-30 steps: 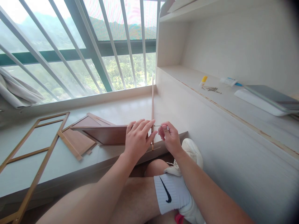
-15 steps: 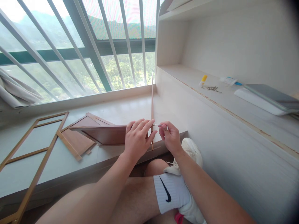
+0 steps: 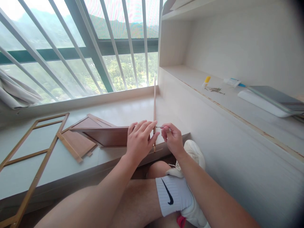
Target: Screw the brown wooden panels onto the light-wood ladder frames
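My left hand (image 3: pixel 142 136) is closed over the right end of a brown wooden panel (image 3: pixel 109 136), which stands on edge. Its fingertips and thumb reach a long upright wooden strip (image 3: pixel 155 109) set against that end. To the right, the fingers of my right hand (image 3: pixel 173 137) are pinched round a thin metal hex key (image 3: pixel 160 127). The tip of the key points left and meets the strip level with the panel's upper edge. Most of the key's grip end is hidden in my fingers.
Left on the ledge lie a wooden frame (image 3: pixel 27 157) and a loose panel (image 3: pixel 78 141). On the shelf at right are a glue stick (image 3: pixel 206 81), several screws (image 3: pixel 215 90), a tube (image 3: pixel 232 82) and a dark flat case (image 3: pixel 277 97). A barred window (image 3: pixel 99 47) stands behind.
Both hands keep nearly the same place and grip. My right fingers have shifted very slightly on the hex key, and the view has moved a little.
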